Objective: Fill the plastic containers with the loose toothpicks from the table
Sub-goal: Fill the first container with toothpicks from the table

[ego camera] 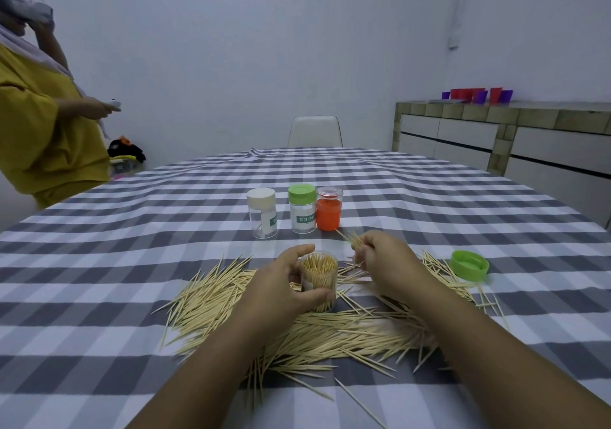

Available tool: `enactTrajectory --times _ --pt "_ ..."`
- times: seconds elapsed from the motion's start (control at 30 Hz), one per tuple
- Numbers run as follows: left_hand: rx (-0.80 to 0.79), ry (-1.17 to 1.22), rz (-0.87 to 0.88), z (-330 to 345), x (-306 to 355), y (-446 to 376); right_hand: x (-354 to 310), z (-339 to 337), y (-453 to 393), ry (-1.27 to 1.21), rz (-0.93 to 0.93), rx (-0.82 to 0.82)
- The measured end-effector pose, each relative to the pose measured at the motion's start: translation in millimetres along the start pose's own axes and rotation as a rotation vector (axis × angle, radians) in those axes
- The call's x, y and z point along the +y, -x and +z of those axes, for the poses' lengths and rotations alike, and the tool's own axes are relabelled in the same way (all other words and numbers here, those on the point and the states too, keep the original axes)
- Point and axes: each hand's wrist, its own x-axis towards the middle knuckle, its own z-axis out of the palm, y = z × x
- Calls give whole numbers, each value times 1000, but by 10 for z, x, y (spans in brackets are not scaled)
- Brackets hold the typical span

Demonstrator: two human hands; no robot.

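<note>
Count: four plastic containers on the table, one loose green lid, loose toothpicks too many to count

Three containers are standing upright in a row toward the middle of the table, beyond the hands. The white-lidded jar is looking clear and empty as far as can be seen. The green-lidded jar is just beside it, label reading TOOTHPICK; contents cannot be told. The orange jar is touching or nearly touching the green-lidded one, with a clear cap.

The fourth, an open jar, is standing upright nearer the front edge, in the middle of the pile, without a lid. It is holding a dense bundle of toothpicks standing on end, long axes vertical, tips pointing up to the rim.

The left hand is gripping the open jar, fingers curling round its far side and thumb across its near side.

The right hand is pinching a small bunch of toothpicks just right of the open jar; the bunch is tilting, ends pointing up and to the left toward the row of jars.

The loose toothpicks are lying flat on the checked cloth around and under both forearms, spreading toward the front edge, axes pointing in mixed directions.

The green lid is lying toward the right edge, at the fringe of the pile.

A person in yellow is standing by the far left corner
</note>
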Motion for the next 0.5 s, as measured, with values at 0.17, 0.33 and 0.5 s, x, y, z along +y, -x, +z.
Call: enactTrajectory --times 0.17,0.33,0.5 --pt "7 0 7 1 -5 6 -45 -30 15 -281 45 -36" --pt "7 14 4 8 -31 0 -91 -66 60 -432 53 -48" --pt "14 28 0 17 -49 -12 -128 -67 85 -554 17 -3"
